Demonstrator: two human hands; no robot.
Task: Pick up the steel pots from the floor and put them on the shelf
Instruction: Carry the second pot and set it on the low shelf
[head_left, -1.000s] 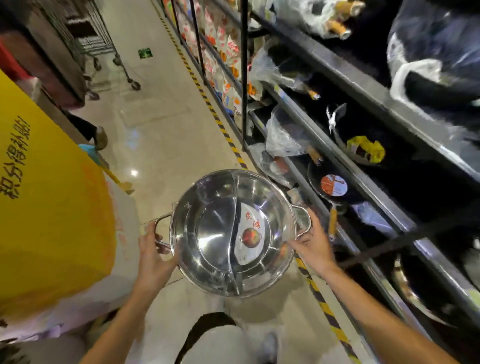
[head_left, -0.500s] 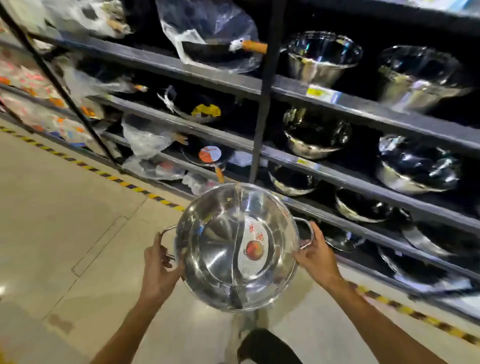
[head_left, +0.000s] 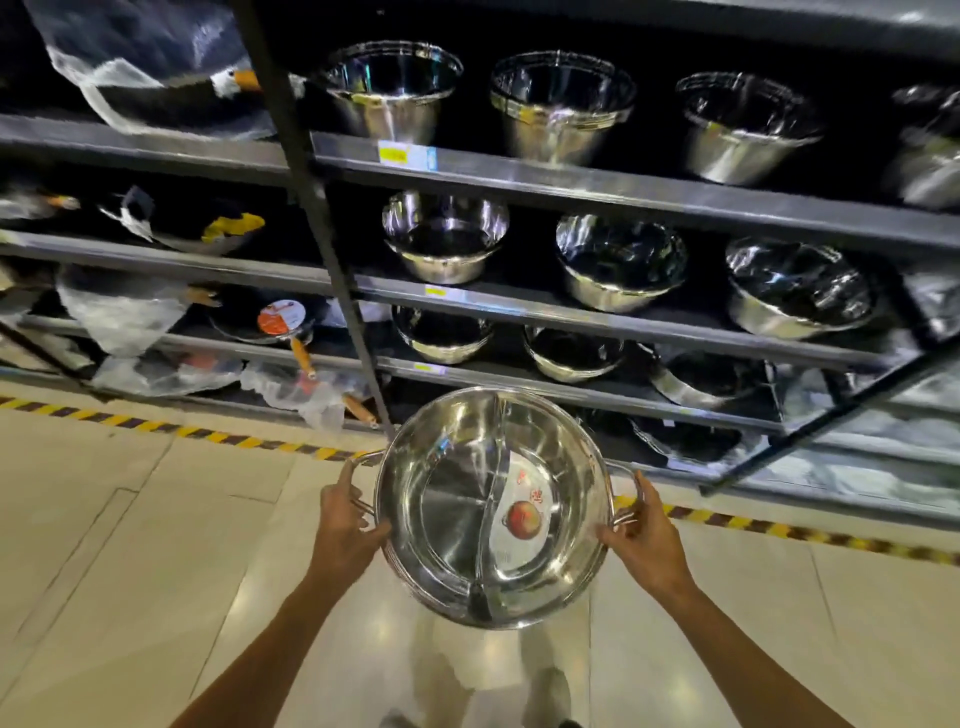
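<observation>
I hold a wide, shallow steel pot (head_left: 457, 499) level in front of me above the floor. It has a curved divider down its middle and a white label with a red picture inside. My left hand (head_left: 345, 525) grips its left wire handle and my right hand (head_left: 641, 535) grips its right one. The pot's far rim overlaps the lowest tier of the dark metal shelf (head_left: 571, 182), which stands straight ahead.
Rows of steel bowls (head_left: 621, 260) fill the shelf tiers on the right. Pans wrapped in plastic (head_left: 283, 322) lie on the left tiers, past a slanted black upright (head_left: 306, 192). Yellow-black tape (head_left: 249, 441) marks the beige tiled floor along the shelf foot.
My view has swung from along the aisle round to face the shelf squarely and come closer to it. The pot stays held by both handles and now sits nearer the bottom tier.
</observation>
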